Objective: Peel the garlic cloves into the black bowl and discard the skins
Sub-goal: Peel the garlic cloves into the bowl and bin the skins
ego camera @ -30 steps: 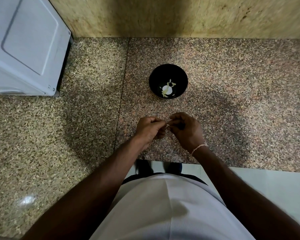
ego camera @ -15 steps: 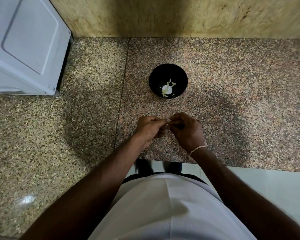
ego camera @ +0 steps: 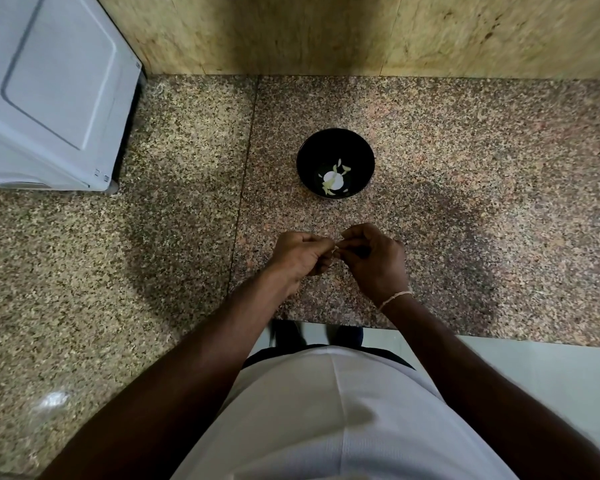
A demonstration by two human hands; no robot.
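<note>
Both hands are working together over the near part of the counter (ego camera: 465, 202): the left hand (ego camera: 300, 256) is curling its fingers inward and the right hand (ego camera: 374, 259) is doing the same, their fingertips meeting around a small pale clove (ego camera: 335, 250) that is showing only as a sliver between them. Each hand is pinching that clove, though how much skin is sitting on it is too small to tell. A thin pale band (ego camera: 394, 299) is circling the right wrist. Beyond the hands, well apart from them, the bowl (ego camera: 361, 157) is standing upright on the speckled stone, holding pale pieces (ego camera: 335, 178) at its bottom; whether those are peeled cloves, skins or both is not clear from here. A white appliance (ego camera: 49, 91) is occupying the far left corner, and a tan wall (ego camera: 361, 32) is running along the far edge. As a judgement, the clove is going to be light and firm, with dry papery skin that is brittle and prone to tearing into flakes; once bared it is likely getting a little slick. It is probably best held by its blunt root end with one hand while the other's nails are catching the loose skin at the tip. Loose flakes are light enough to drift, so they may be scattering across the stone if not gathered.
</note>
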